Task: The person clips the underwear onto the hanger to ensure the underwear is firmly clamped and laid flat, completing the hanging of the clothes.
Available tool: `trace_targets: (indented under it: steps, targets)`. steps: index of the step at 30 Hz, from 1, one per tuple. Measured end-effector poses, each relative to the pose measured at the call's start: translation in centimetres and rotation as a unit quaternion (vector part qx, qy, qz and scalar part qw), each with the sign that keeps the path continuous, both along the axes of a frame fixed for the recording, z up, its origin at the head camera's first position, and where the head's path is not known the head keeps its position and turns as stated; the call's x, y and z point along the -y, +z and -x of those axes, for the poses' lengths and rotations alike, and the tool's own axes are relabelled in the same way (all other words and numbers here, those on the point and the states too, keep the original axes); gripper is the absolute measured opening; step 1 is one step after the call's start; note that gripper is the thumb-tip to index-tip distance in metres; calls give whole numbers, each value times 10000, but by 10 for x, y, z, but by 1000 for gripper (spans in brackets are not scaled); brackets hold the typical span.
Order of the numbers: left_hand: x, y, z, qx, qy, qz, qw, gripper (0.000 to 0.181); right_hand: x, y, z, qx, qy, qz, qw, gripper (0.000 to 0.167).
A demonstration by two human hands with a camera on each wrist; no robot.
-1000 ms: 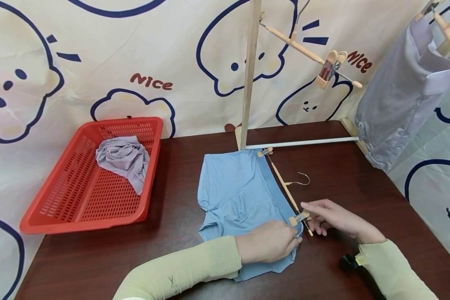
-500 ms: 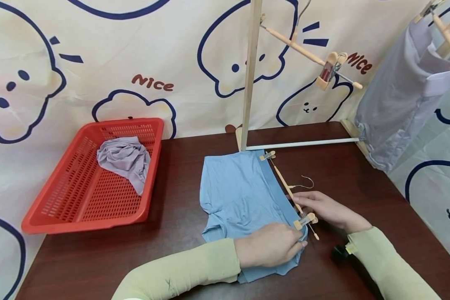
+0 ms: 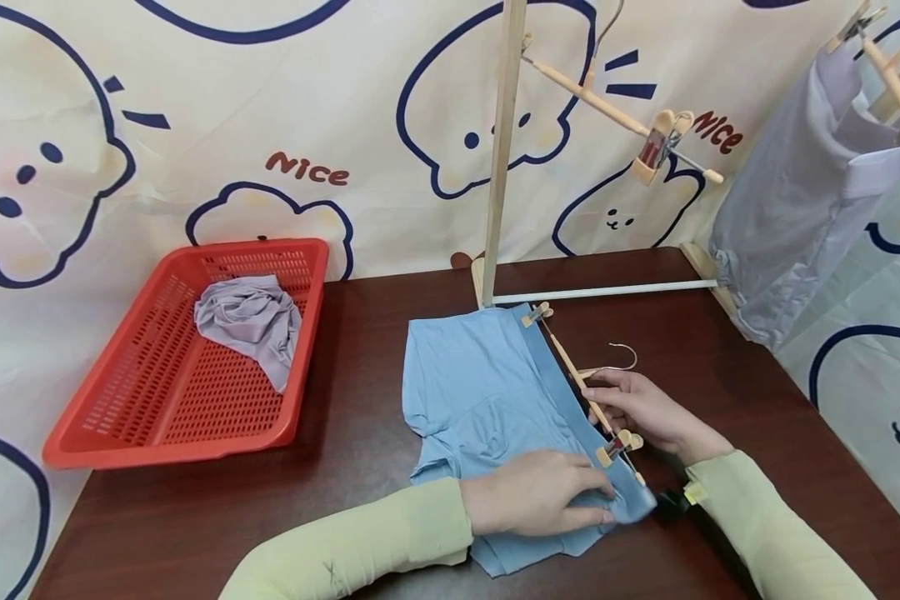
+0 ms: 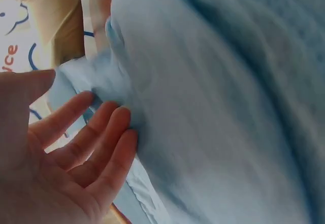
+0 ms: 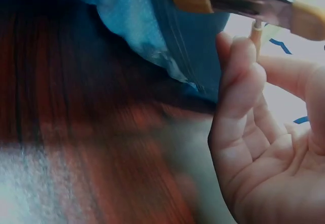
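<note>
Light blue boxer shorts point(image 3: 468, 358) lie on the table, with their waistband point(image 3: 551, 379) toward the right. Along it lies a wooden clip hanger point(image 3: 566, 358); its far clip point(image 3: 537, 314) sits on one waistband corner. The near clip point(image 3: 619, 447) also sits on the waistband, a little in from the near corner. My right hand point(image 3: 645, 412) pinches the hanger's bar between thumb and fingers just beyond that clip. My left hand point(image 3: 543, 492) rests on the shorts below the near clip; in the left wrist view its loosely bent fingers point(image 4: 109, 158) touch the fabric, thumb apart.
A red basket point(image 3: 288, 417) at left holds a crumpled lilac garment point(image 3: 247, 321). Behind the shorts stands a rack with a wooden post point(image 3: 501, 158) and a low white bar point(image 3: 607, 292). Another clip hanger point(image 3: 588, 96) and a grey garment point(image 3: 802, 183) hang there.
The right hand has moved from the near clip to the hanger's bar and gripped it. The left hand has loosened from the waistband's near corner, which now spreads out to the right.
</note>
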State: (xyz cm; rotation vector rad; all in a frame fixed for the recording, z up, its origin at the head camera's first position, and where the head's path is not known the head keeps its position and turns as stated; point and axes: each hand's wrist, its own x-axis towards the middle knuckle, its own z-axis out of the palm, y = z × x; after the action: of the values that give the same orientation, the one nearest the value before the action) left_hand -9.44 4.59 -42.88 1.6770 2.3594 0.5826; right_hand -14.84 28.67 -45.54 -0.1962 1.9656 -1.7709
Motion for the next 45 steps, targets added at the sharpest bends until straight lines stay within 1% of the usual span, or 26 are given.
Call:
trace_targets:
  steps: [2,4,6,9,11,13,15,17,19,24,27,30,31,33,35,37,41,45]
  targets:
    - [3,1,4,166,126,-69,9998,33,1,0,0,-73,-101,-114,9999,53]
    - [5,3,9,203,283,-210,9992,32,2,0,-1,-146,-177,-215,9995,53]
    - [8,5,16,94,453,-403,9981,31,3,0,-2,-190,-255,-281,9991,55]
    - [12,11,27,-88,790,-663,9946,31,3,-1,-3,-264,-362,-343,9984,61]
    - [15,16,34,-203,1054,-787,9911,33,2,-2,-3,-354,-410,-379,9978,62]
    - [19,22,43,-262,1381,-895,9860,39,2,-2,-3,-485,-445,-389,9971,59]
    - [24,29,52,-358,1719,-1056,9788,46,2,-1,-3,-612,-482,-408,9961,56]
    - [29,36,62,-448,2075,-1221,9696,52,2,0,-3,-729,-485,-442,9952,54]
    - [33,42,72,-559,2350,-1408,9601,55,2,1,-4,-805,-510,-505,9942,53]
    - [42,57,94,-689,2854,-1779,9392,64,2,2,-8,-877,-531,-561,9931,54]
    - [46,67,106,-673,3167,-2042,9238,70,2,2,-10,-911,-574,-575,9925,54]
    - [49,76,120,-732,3394,-2302,9091,74,1,2,-10,-977,-594,-624,9915,54]
    - [50,80,124,-742,3437,-2385,9053,75,1,2,-10,-1011,-601,-640,9910,53]
    - [52,86,133,-747,3511,-2477,8999,77,1,3,-11,-1077,-616,-651,9901,53]
    - [52,92,141,-700,3574,-2549,8958,79,1,4,-11,-1155,-645,-639,9891,52]
    - [52,100,147,-580,3632,-2585,8933,81,2,6,-12,-1231,-697,-610,9881,51]
    - [50,113,159,-214,3779,-2627,8875,84,3,10,-12,-1323,-860,-541,9860,51]
    - [46,122,171,77,3910,-2604,8828,81,2,15,-11,-1386,-1040,-481,9837,53]
